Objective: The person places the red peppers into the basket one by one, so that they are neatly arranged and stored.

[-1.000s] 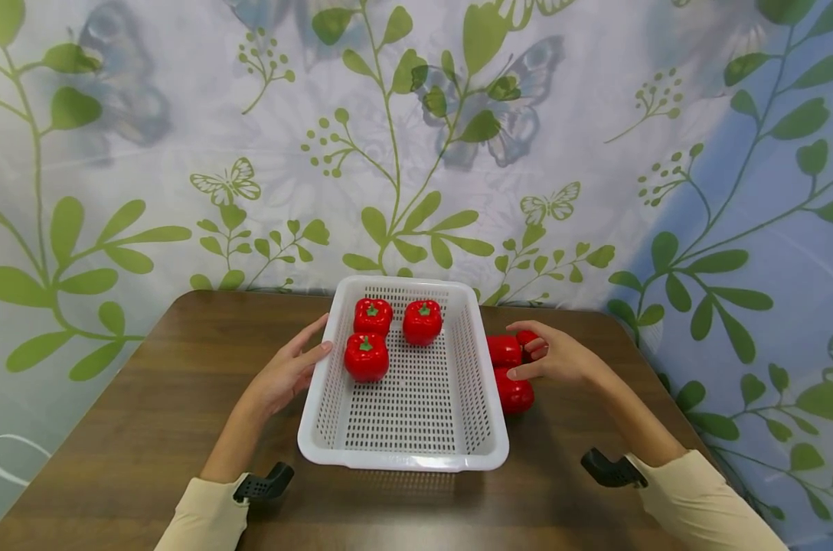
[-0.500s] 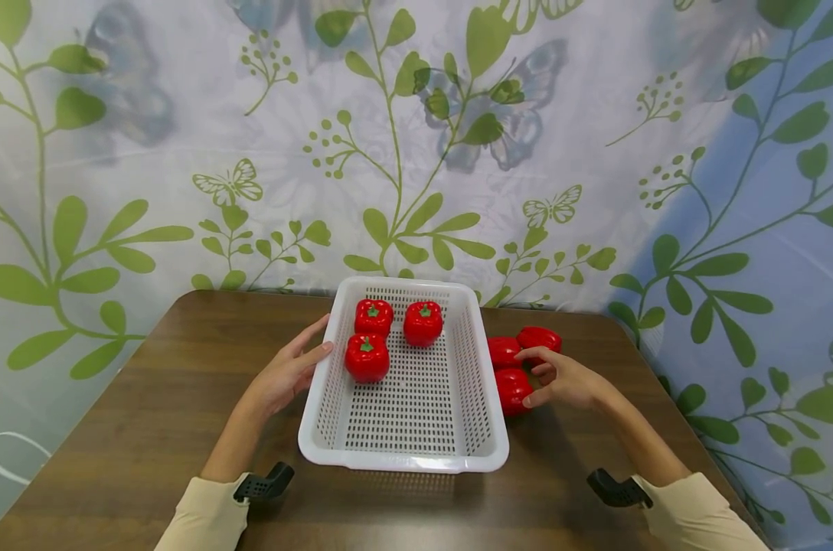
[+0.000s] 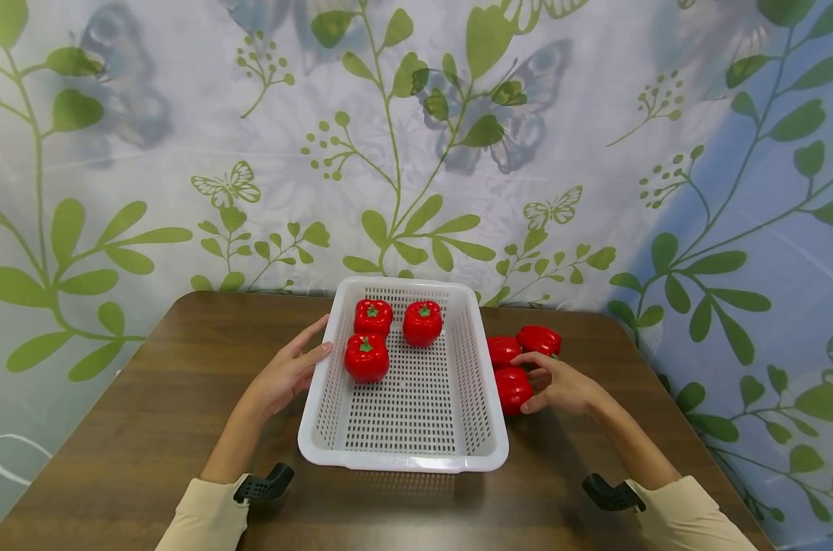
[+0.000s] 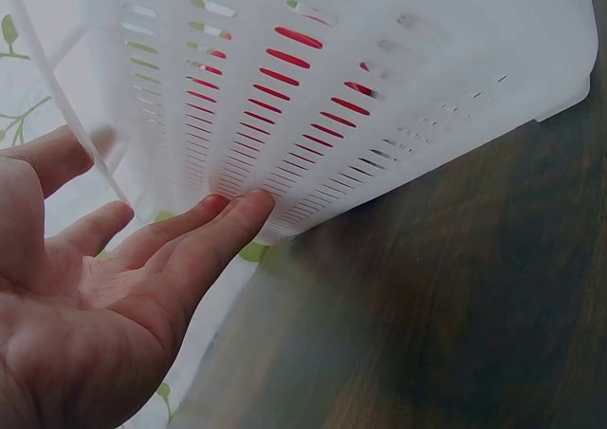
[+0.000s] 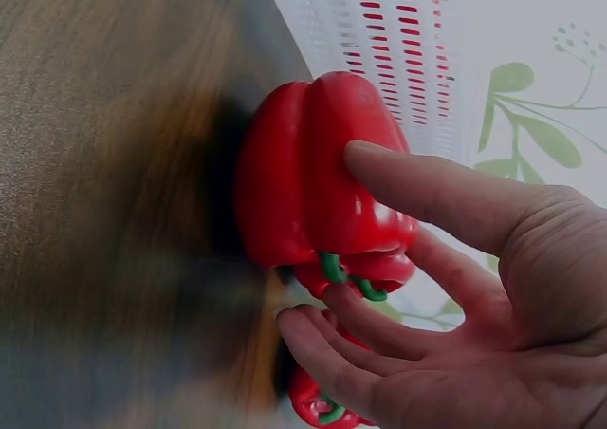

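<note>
Red bell peppers with green stems lie in two groups. Inside the white perforated basket [image 3: 403,461] are three, one nearest my left hand [image 3: 285,375]. That hand's extended fingers touch the basket's outer wall, with the thumb at the rim. Beside the basket's right side are three more: a front pepper [image 3: 513,390], one behind it [image 3: 503,350] and one farther right [image 3: 539,340]. My right hand [image 3: 561,386] is at the front pepper, its thumb on the pepper's side [image 5: 303,182] and its spread fingers around the stem end, partly hidden behind it.
The brown wooden table [image 3: 148,413] carries everything. Close behind it hangs a leaf-printed cloth [image 3: 416,153]. A white cord [image 3: 6,459] shows at the table's left edge. Black wrist devices [image 3: 265,484] sit on both sleeves.
My right hand has drawn back from the far right pepper, uncovering it, and come to the front pepper. My left hand and the basket have stayed put.
</note>
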`<state>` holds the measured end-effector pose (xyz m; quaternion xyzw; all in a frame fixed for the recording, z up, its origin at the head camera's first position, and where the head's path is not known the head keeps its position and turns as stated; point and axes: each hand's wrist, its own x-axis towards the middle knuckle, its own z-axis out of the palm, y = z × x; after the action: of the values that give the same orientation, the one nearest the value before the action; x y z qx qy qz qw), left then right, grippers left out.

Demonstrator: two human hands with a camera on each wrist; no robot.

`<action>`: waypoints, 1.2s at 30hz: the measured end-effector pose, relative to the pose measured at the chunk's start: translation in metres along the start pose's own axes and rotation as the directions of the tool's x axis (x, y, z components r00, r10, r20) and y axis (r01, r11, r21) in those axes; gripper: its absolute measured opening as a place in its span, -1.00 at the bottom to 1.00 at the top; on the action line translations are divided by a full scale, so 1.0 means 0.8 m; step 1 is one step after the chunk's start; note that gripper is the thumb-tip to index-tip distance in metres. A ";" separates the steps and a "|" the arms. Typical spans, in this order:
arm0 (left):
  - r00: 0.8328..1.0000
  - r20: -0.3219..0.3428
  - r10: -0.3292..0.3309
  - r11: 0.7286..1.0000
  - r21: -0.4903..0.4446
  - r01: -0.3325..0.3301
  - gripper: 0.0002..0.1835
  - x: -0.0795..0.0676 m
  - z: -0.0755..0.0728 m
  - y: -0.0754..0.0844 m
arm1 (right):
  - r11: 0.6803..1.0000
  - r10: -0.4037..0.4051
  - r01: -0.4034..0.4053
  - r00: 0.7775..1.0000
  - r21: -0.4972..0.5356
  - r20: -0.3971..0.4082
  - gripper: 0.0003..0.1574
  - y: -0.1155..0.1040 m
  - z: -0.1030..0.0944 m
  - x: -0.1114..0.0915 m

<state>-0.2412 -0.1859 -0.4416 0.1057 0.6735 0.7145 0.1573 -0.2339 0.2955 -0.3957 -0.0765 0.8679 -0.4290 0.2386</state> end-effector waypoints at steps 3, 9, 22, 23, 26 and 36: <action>1.000 0.001 0.000 1.000 0.002 0.000 -0.28 0.000 0.000 0.000 | 1.000 -0.003 0.003 1.000 0.001 -0.004 0.02 0.002 0.002 0.000; 1.000 -0.002 0.001 1.000 0.018 -0.001 -0.28 0.000 0.001 0.000 | 1.000 -0.021 0.021 1.000 -0.001 -0.012 0.02 0.006 0.004 0.002; 1.000 -0.009 0.001 1.000 0.015 -0.001 -0.28 -0.003 0.002 0.004 | 0.999 -0.044 0.044 0.999 0.010 -0.010 0.07 0.011 0.005 0.006; 1.000 -0.009 0.000 1.000 0.013 0.000 -0.28 -0.003 0.002 0.004 | 0.999 -0.050 0.050 0.999 0.013 -0.003 0.07 0.011 0.005 0.006; 1.000 -0.011 -0.003 1.000 0.012 0.004 -0.27 -0.004 0.002 0.004 | 0.998 -0.053 0.053 0.999 0.034 0.001 0.06 0.011 0.007 0.006; 1.000 -0.012 -0.009 1.000 0.013 0.009 -0.28 -0.002 0.002 0.003 | 0.998 -0.056 0.056 0.998 0.034 -0.004 0.02 0.015 0.006 0.005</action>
<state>-0.2388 -0.1849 -0.4387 0.0992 0.6798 0.7098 0.1557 -0.2342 0.2982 -0.4087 -0.0960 0.8583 -0.4505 0.2262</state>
